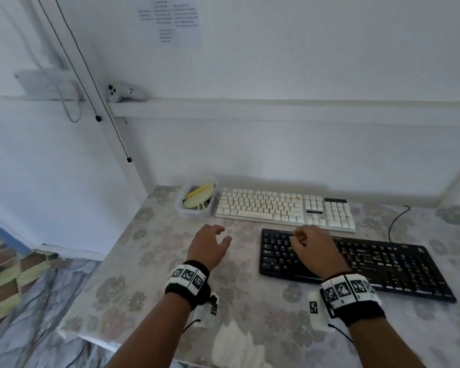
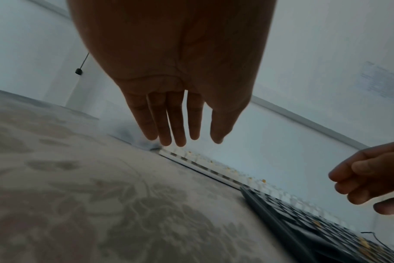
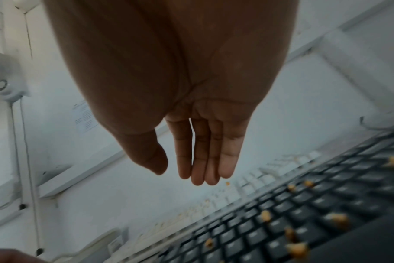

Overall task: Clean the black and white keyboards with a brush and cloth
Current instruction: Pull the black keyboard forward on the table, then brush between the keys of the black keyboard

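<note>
A white cloth (image 1: 234,343) lies crumpled at the table's (image 1: 133,296) near edge, between a person's forearms; soft and light, it would likely bunch easily when pinched anywhere along its folds. Just beyond, the left hand (image 1: 209,247) hovers over the flowered tablecloth with fingers (image 2: 175,122) straight and slightly spread, holding nothing. The right hand (image 1: 314,251) hangs over the left end of the black keyboard (image 1: 383,264), empty; its fingers look loosely bent from above and nearly straight in the wrist view, so the exact curl is hard to call. Yellowish crumbs (image 3: 265,215) dot the black keys. That keyboard, stiff and flat, probably slides readily on the cloth and is best steadied at its bare end frame rather than on the keys. Behind it, just apart, sits the white keyboard (image 1: 284,208), also flecked with specks. At its left end a clear tub (image 1: 182,208) holds a pale yellow item (image 1: 198,199) with a toothed edge, possibly the brush; its bristles cannot be confirmed, and its handle is partly hidden by the tub wall. It looks light and rigid, best taken by its rounded body. A dark cable (image 1: 396,219) curls near the right side, its end unclear. The wall notice (image 1: 170,19) is unreadable.
</note>
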